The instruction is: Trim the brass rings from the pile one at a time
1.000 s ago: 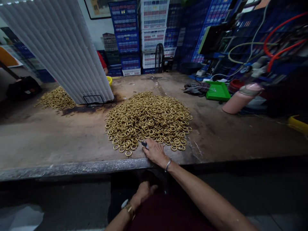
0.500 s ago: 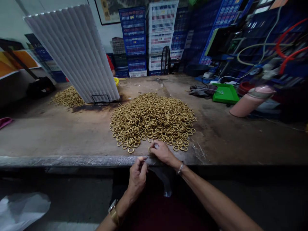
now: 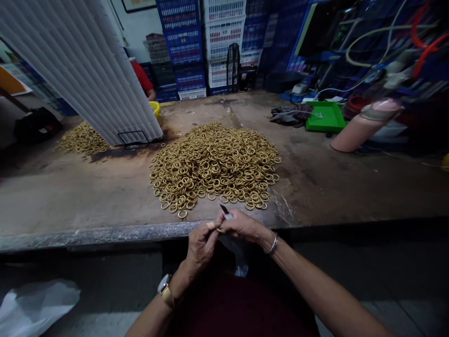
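A large pile of gold-coloured rings (image 3: 217,164) lies on the worktable (image 3: 105,192). In front of it, my two hands meet over the table's near edge. My right hand (image 3: 245,226) is closed round a small knife (image 3: 226,213), its dark blade pointing up and to the left. Between the fingertips of both hands is a single ring (image 3: 220,230). My left hand (image 3: 201,243) pinches that ring from the left side, a light bandage round one finger. Clear plastic (image 3: 239,260) hangs below my hands.
A corrugated panel (image 3: 87,75) stands in a wire holder at the left, near a smaller ring pile (image 3: 82,139). A green tray (image 3: 325,117) and a pink bottle (image 3: 363,126) stand at the right. Behind the panel is a person's red sleeve (image 3: 142,78).
My right hand has come back from the pile's edge to my left hand, bringing a ring. The knife blade now shows. The camera view has shifted, moving the table scene up and left.
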Available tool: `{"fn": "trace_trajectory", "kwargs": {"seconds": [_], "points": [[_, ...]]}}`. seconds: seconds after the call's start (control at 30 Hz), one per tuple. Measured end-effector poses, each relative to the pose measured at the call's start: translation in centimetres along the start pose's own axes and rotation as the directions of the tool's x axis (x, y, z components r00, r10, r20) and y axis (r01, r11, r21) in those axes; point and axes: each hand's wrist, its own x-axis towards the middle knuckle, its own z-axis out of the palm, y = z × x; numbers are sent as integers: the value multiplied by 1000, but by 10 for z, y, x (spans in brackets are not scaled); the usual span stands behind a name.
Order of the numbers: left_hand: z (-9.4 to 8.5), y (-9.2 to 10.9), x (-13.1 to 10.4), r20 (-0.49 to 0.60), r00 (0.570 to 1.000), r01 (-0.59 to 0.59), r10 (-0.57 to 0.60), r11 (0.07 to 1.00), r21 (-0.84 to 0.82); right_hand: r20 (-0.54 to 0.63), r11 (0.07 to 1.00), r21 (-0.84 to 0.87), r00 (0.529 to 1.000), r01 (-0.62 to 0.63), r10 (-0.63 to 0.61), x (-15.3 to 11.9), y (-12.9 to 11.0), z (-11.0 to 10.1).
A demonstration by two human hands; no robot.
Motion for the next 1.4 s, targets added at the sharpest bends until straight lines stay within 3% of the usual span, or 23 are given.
{"fn": "trace_trajectory", "kwargs": {"seconds": [0.13, 0.23, 0.4, 0.53, 0.63, 0.77, 0.83, 0.9, 1.03, 1.17, 1.3, 1.4], "points": [[-2, -1, 1, -31, 997, 71, -70, 997, 40, -157, 994, -109, 987, 13, -30, -3, 0, 0], [0, 0, 1, -19, 995, 102, -101, 992, 68, -286, 964, -255, 946, 78, -152, -5, 3, 2], [4, 12, 3, 12, 981, 192, -191, 981, -36, -273, 835, -526, 899, 160, -343, -8, 4, 8], [5, 22, 5, 167, 903, 427, -396, 868, -253, -307, 836, -536, 896, 116, -321, -9, 2, 10], [6, 22, 3, 278, 850, 527, -448, 751, -398, -296, 858, -501, 910, 111, -291, -8, 3, 10], [10, 19, 0, 290, 836, 547, -466, 667, -506, -321, 877, -458, 894, 144, -314, -8, 7, 6], [11, 19, 0, 266, 843, 535, -468, 672, -512, -343, 818, -552, 849, 163, -401, -11, 9, 4], [12, 21, 1, 234, 854, 517, -465, 700, -493, -281, 702, -689, 828, 177, -485, -15, 11, 3], [13, 25, 2, 206, 875, 483, -438, 775, -407, -93, 526, -828, 876, 196, -473, -25, 14, 3], [14, 24, 2, 208, 890, 456, -406, 813, -362, -44, 440, -880, 889, 182, -456, -28, 14, 6], [14, 24, -1, 203, 883, 469, -423, 803, -367, -54, 415, -902, 920, 122, -388, -27, 14, 4], [13, 30, -3, 236, 872, 490, -430, 763, -421, -186, 409, -912, 907, -17, -377, -24, 16, -5]]}}
